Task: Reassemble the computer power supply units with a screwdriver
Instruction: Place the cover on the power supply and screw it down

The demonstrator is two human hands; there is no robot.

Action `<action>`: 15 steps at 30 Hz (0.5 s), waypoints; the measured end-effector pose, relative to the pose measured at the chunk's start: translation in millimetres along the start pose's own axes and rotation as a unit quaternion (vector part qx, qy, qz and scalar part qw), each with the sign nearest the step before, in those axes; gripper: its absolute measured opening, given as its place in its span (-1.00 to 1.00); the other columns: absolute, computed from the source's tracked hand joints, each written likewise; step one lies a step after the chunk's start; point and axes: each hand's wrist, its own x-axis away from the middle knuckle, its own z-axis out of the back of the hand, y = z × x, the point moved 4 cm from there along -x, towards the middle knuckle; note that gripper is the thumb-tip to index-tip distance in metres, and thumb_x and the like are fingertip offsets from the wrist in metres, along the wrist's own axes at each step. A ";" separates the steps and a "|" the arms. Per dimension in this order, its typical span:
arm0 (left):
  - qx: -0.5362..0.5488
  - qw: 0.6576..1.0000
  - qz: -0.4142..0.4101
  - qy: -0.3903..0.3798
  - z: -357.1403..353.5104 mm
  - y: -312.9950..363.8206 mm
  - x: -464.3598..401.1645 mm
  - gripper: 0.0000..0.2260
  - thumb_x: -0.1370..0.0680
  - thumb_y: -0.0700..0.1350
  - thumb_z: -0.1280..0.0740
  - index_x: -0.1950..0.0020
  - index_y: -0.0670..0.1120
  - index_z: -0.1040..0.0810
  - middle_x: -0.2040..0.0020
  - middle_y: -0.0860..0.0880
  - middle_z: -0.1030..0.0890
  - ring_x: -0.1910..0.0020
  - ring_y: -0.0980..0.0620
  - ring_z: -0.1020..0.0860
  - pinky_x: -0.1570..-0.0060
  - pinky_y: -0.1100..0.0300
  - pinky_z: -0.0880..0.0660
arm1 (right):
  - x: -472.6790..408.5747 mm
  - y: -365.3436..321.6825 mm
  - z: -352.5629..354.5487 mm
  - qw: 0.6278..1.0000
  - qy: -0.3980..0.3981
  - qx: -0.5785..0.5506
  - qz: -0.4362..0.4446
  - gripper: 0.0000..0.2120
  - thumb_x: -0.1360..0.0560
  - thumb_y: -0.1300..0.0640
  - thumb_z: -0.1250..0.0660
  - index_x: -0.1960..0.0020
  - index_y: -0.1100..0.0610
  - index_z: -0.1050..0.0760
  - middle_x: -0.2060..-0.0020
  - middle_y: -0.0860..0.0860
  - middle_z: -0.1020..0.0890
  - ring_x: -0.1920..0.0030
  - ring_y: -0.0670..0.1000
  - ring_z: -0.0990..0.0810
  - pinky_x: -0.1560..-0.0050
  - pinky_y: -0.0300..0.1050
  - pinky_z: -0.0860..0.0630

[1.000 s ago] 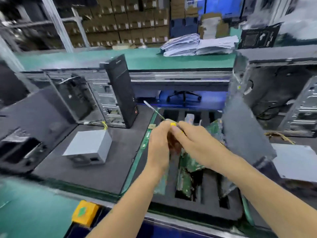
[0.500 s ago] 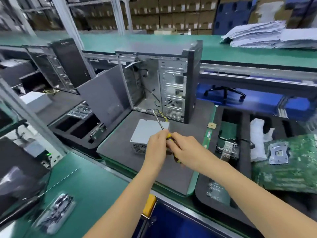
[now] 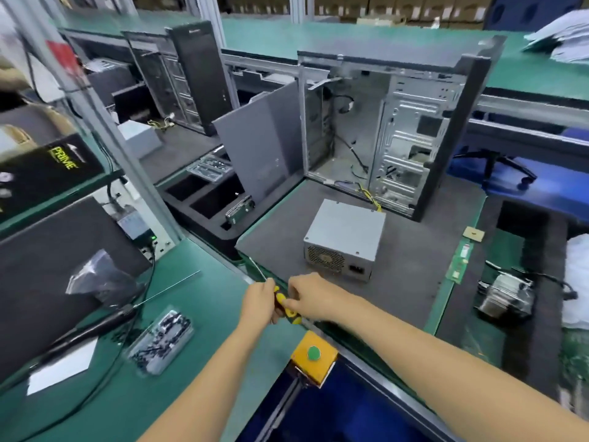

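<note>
A grey power supply unit (image 3: 345, 237) lies on the dark foam mat (image 3: 411, 282), in front of an open computer case (image 3: 392, 132) that stands upright with its side panel off. Yellow and black wires run from the unit into the case. Both hands meet near the mat's front-left corner on a screwdriver (image 3: 285, 306) with a yellow and black handle. My left hand (image 3: 259, 303) grips the handle, its thin shaft pointing up and left. My right hand (image 3: 310, 298) pinches the same handle from the right.
A clear box of screws (image 3: 162, 338) and a black cable lie on the green bench at left. A yellow box with a green button (image 3: 314, 354) sits at the bench edge. A foam tray with a cooler fan (image 3: 505, 296) is at right. A second case (image 3: 188, 74) stands far left.
The view has swung left across the line, bringing the power supply and open case to the middle. Both hands stayed together on the screwdriver and dropped toward the mat's front edge.
</note>
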 end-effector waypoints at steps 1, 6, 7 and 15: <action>0.009 1.000 0.028 -0.006 5.1 -15.9 -6.3 -0.59 -0.60 -0.18 -0.07 0.40 -0.28 -0.45 0.59 -0.18 -0.47 0.66 -0.01 -0.39 0.56 0.27 -0.32 | -11.0 -3.4 -16.6 1.000 -0.018 -0.004 -0.010 -0.74 -0.56 -0.02 -0.23 0.06 0.20 -0.43 0.07 0.18 -0.59 0.13 0.14 -0.55 0.22 -0.03 -0.46; 0.057 0.986 0.150 -0.047 18.4 -85.7 -30.6 -0.68 -0.61 -0.20 -0.06 0.09 -0.38 -0.50 0.28 -0.38 -0.59 0.57 -0.13 -0.54 0.53 0.23 -0.45 | -56.9 -9.8 -94.3 0.994 -0.074 0.023 -0.071 -0.73 -0.56 0.08 -0.25 -0.07 0.28 -0.54 -0.01 0.23 -0.60 -0.01 0.21 -0.57 0.09 -0.02 -0.48; 0.063 0.981 0.170 -0.062 17.7 -96.4 -34.5 -0.67 -0.62 -0.19 -0.05 0.02 -0.40 -0.49 0.26 -0.38 -0.59 0.54 -0.15 -0.56 0.52 0.22 -0.46 | -64.7 -8.0 -106.6 0.993 -0.082 0.034 -0.083 -0.75 -0.57 0.11 -0.24 -0.10 0.28 -0.52 -0.04 0.24 -0.59 -0.03 0.21 -0.56 0.08 -0.03 -0.47; 0.019 0.968 0.215 -0.128 22.7 -139.6 -58.9 -0.53 -0.70 -0.12 0.00 0.23 -0.37 -0.48 0.44 -0.25 -0.56 0.66 -0.06 -0.52 0.65 0.29 -0.42 | -97.4 -0.7 -160.1 0.982 -0.081 0.041 -0.168 -0.77 -0.59 0.19 -0.19 -0.19 0.27 -0.45 -0.12 0.23 -0.54 -0.10 0.22 -0.53 0.22 -0.11 -0.32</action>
